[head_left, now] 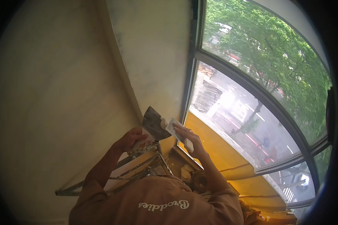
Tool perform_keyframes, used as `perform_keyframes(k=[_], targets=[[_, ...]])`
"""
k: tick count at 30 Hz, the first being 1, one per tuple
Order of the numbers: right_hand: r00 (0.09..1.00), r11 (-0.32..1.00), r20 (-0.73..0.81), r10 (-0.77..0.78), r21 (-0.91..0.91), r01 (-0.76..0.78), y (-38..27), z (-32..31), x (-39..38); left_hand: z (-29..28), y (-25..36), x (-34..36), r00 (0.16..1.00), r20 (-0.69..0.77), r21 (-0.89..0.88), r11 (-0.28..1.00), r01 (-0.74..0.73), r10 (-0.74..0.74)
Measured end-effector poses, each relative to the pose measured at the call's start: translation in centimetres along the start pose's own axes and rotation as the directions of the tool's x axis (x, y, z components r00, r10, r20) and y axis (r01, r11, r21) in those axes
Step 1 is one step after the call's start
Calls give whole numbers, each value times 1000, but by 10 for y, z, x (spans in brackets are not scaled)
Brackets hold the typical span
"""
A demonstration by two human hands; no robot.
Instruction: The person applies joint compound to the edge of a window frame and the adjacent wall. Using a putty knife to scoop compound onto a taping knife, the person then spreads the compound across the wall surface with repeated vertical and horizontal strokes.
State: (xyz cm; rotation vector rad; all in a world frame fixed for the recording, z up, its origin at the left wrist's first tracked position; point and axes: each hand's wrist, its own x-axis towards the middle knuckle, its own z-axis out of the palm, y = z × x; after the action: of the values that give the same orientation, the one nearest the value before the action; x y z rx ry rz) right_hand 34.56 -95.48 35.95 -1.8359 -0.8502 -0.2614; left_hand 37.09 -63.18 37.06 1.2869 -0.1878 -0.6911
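Note:
My left hand (pixel 132 138) grips a wide metal putty knife (pixel 154 123), its grey blade angled up in front of the wall corner, with pale paste at the blade's right edge. Close beside it, my right hand (pixel 188 139) is closed on a white-coated flat scraper (pixel 173 127), whose tip is at or near that edge; whether they touch is unclear. Below my hands stands a paint-spattered stepladder (pixel 139 165), partly hidden by my body.
A pale plastered wall (pixel 56 90) with a vertical corner fills the left. A large dark-framed window (pixel 246 67) spans the right, above a yellow panel (pixel 223 146). A roll of material (pixel 199 180) and other items lie on the floor below, partly hidden.

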Motion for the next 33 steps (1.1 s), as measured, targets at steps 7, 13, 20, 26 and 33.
perform_keyframes(k=[7, 13, 20, 26, 33], targets=[[751, 539, -279, 599, 834, -120, 61, 29, -44, 29, 26, 0, 935, -66, 355, 884, -304, 349], [819, -209, 145, 555, 977, -32, -19, 18, 7, 45, 65, 23, 652, 431, 832, 4, -555, 624], [849, -160, 161, 504, 983, -92, -20, -18, 40, -1, 49, 14, 713, 278, 947, -59, -316, 643], [828, 920, -555, -84, 277, 279, -64, -108, 211, -46, -8, -23, 834, -301, 887, 457, 66, 462], [360, 377, -233, -903, -832, 407, -167, -228, 490, -26, -31, -34, 926, -290, 295, 943, -156, 243]])
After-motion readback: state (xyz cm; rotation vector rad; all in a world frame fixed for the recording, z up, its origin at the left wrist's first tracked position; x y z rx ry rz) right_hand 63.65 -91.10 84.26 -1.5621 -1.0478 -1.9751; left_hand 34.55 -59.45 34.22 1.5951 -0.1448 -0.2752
